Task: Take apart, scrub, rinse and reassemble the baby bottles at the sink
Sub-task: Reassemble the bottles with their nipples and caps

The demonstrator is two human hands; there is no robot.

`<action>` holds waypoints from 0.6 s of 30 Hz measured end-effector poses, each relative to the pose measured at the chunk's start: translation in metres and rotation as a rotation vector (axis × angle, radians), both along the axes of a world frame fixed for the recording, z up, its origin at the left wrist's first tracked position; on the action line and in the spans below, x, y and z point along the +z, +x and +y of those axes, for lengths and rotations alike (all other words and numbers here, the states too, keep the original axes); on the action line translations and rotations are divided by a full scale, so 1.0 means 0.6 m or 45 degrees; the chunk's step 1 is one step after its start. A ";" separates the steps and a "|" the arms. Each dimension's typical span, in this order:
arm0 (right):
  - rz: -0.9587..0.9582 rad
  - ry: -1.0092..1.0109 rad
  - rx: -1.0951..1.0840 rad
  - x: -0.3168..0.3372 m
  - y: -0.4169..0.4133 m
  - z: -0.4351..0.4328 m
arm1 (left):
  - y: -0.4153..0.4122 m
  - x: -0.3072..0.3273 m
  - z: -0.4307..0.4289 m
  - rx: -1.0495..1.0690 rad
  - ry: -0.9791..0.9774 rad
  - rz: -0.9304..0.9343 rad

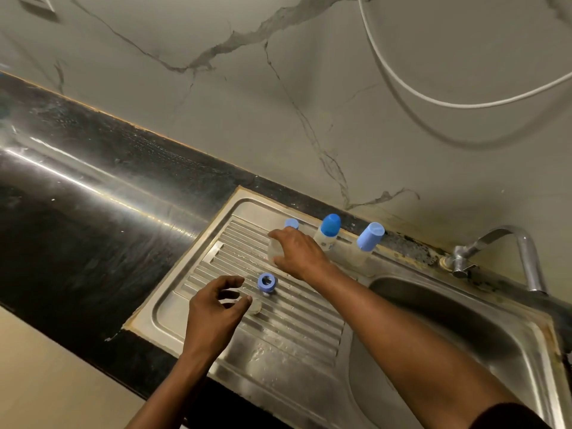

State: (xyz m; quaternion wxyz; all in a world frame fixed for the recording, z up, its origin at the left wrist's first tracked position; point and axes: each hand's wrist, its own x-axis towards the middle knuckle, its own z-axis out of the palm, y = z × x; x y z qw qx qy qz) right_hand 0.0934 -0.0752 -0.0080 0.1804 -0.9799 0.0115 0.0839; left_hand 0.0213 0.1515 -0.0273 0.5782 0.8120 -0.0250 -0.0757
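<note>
The bottle (273, 249) being worked on stands on the drainboard (309, 323), clear-bodied, its long axis upright as far as I can see past the fingers; its mouth is hidden. The right hand (297, 252) is wrapped round it from above. Its blue ring (266, 282) lies off, hole facing me, and a clear teat (255, 306) lies just beside the left hand (216, 311), whose fingers are loosely curled and hold nothing. A blue cap (291, 223) sits behind. I'd judge one bottle is apart; a second bottle (328, 235) and third bottle (368, 241) by the wall, caps up, remain whole. Scrubbing and rinsing look undone: no water runs from the tap (507, 243)
</note>
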 end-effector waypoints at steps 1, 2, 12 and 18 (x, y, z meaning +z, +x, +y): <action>-0.018 0.038 -0.027 0.000 -0.004 -0.004 | -0.001 0.001 0.001 -0.009 0.003 -0.003; -0.045 0.090 -0.065 0.002 -0.010 -0.008 | -0.002 0.001 0.001 -0.015 0.003 -0.004; -0.188 1.209 -0.698 0.037 -0.171 -0.035 | -0.014 0.029 -0.047 -0.120 -0.081 0.040; -0.151 1.425 -0.701 0.009 -0.276 -0.013 | -0.039 0.036 -0.079 -0.331 -0.208 0.011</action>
